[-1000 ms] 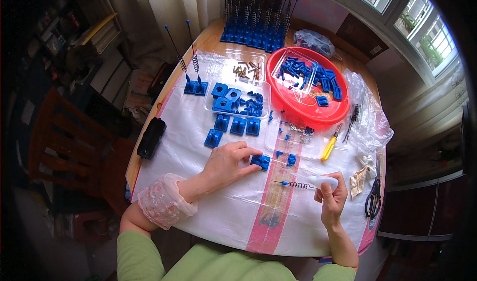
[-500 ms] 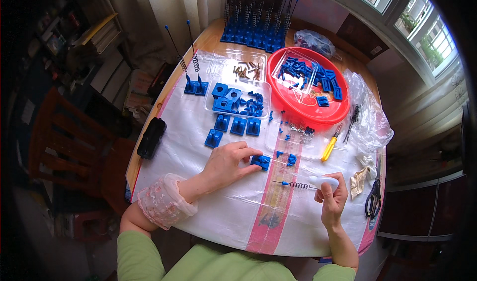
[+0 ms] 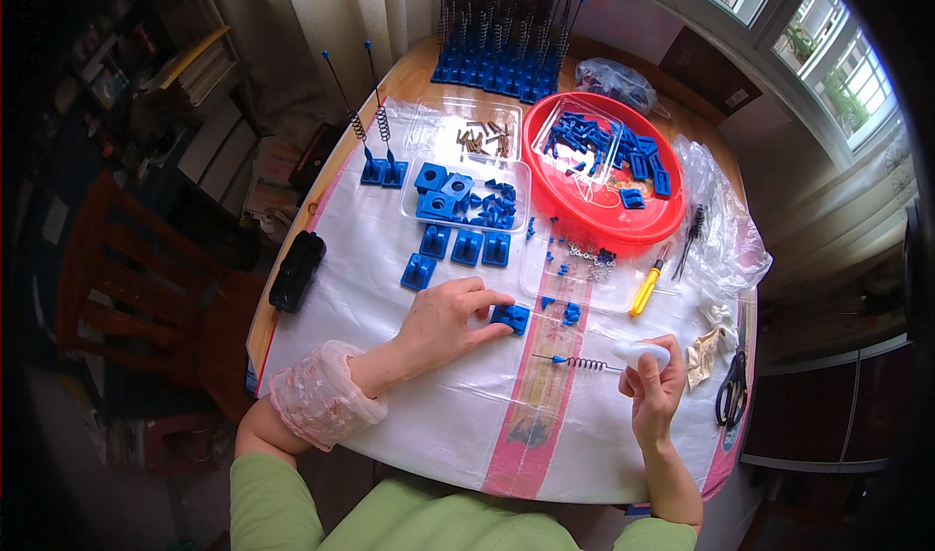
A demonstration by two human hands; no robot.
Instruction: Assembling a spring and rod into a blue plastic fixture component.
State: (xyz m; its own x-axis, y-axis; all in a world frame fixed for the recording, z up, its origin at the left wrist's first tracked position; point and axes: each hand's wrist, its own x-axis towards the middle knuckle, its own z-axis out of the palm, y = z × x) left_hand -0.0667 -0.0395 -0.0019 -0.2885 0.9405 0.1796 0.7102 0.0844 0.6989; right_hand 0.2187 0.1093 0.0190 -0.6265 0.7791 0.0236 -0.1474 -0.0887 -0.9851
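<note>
My left hand (image 3: pixel 443 315) rests on the white cloth, its thumb and index finger pinching a blue square base (image 3: pixel 510 318) with a raised piece on top. My right hand (image 3: pixel 654 385) is closed round a small white squeeze bottle (image 3: pixel 643 354), held tilted over the cloth. Just left of that hand lies a thin black rod with a coil spring (image 3: pixel 586 364) and a blue cone-shaped piece (image 3: pixel 558 360). Its right end reaches close to my fingers; whether they touch it I cannot tell. Beyond the held base sit small blue clips (image 3: pixel 571 313).
Several blue bases (image 3: pixel 467 247) stand before a clear tray (image 3: pixel 521 222) of blue parts. A red basin (image 3: pixel 604 228) holds more. Finished-looking spring rods on bases (image 3: pixel 385 169) rise at the left. A yellow screwdriver (image 3: pixel 646 291), scissors (image 3: pixel 730 390) and black case (image 3: pixel 297 272) lie around.
My right hand has shifted slightly to the right with the bottle, whose tilt has changed a little. The left hand, base and spring rod have stayed put.
</note>
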